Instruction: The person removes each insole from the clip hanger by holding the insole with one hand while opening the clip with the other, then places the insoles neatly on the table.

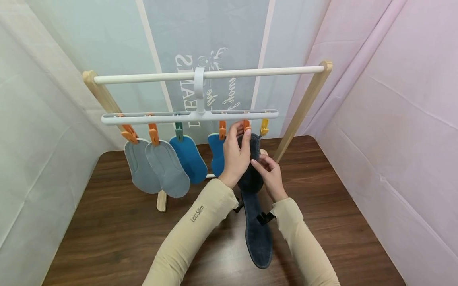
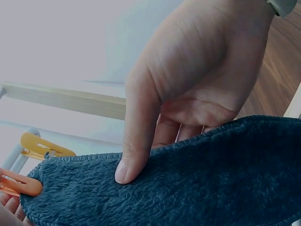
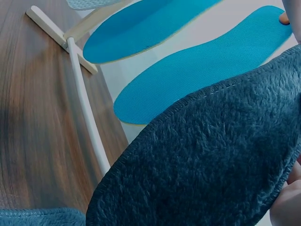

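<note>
A dark fluffy insole (image 1: 250, 180) hangs upright below the white hanger (image 1: 154, 118), its top end at an orange clip (image 1: 247, 126). My left hand (image 1: 236, 155) pinches that clip at the insole's top. With thumb in front and fingers behind, my right hand (image 1: 272, 176) holds the insole's right edge; the left wrist view shows its thumb pressing the pile (image 2: 94, 193). A yellow clip (image 1: 264, 127) hangs beside the insole's top right corner. Another dark insole (image 1: 258, 238) lies on the table below.
Left of my hands, two grey insoles (image 1: 168, 171) and two blue insoles (image 1: 189, 161) hang from orange and green clips. The hanger hooks over a white rod (image 1: 143, 78) between wooden posts (image 1: 300, 113). Light curtains (image 1: 386, 119) stand around the brown table (image 1: 107, 238).
</note>
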The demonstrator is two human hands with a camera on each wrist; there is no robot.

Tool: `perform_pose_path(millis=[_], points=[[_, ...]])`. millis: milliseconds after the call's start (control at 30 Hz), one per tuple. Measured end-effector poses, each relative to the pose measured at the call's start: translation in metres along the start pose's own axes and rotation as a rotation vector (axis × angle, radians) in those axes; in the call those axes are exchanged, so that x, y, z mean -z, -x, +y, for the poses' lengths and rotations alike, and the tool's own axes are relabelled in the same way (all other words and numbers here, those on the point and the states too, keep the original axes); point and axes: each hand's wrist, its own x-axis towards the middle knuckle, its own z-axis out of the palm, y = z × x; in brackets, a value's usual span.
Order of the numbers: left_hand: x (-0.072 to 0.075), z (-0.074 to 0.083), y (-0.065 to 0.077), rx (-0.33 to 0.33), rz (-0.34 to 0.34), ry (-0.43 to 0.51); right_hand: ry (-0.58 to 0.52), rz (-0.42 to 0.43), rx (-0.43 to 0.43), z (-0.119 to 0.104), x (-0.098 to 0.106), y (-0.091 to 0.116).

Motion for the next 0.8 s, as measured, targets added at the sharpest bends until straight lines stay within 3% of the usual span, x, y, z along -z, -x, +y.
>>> perform_pose_path(millis=[567, 800], points=[[0.004, 0.000, -0.007, 0.020, 0.078, 0.034, 0.008, 0.033, -0.043, 0.006, -0.003, 0.010], [0.006, -0.003, -0.007, 0.012, 0.077, 0.024, -0.009, 0.078, -0.059, 0.011, -0.003, 0.017]])
